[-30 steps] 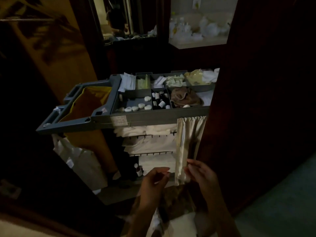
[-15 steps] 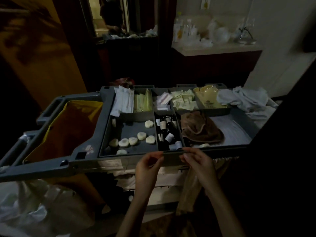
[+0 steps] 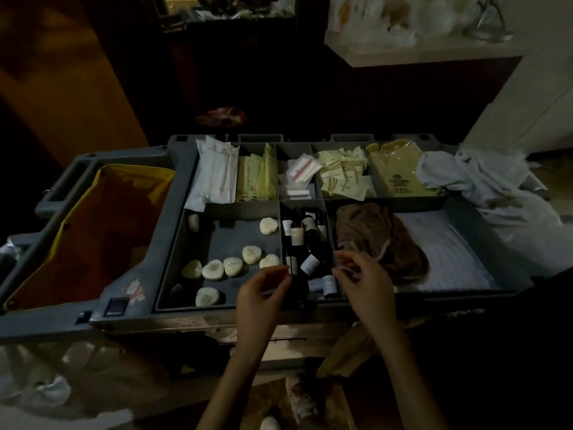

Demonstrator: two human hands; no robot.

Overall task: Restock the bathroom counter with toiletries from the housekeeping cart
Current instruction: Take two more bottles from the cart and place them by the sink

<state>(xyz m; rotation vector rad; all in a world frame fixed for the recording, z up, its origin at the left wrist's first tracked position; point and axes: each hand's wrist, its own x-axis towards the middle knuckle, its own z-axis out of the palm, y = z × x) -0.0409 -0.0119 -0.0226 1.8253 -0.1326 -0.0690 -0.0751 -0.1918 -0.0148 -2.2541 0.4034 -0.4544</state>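
Dim, murky wide-angle view, deep shadow at edges.

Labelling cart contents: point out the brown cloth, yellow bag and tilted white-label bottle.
brown cloth (image 3: 375, 234), head view, middle of the crumpled fabric.
yellow bag (image 3: 102, 237), head view, its inner lining.
tilted bottle (image 3: 310, 264), head view, its white label.

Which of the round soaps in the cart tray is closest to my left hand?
The soap beside the bottle compartment's divider, just beyond the left hand; the other soaps lie farther left or farther back.
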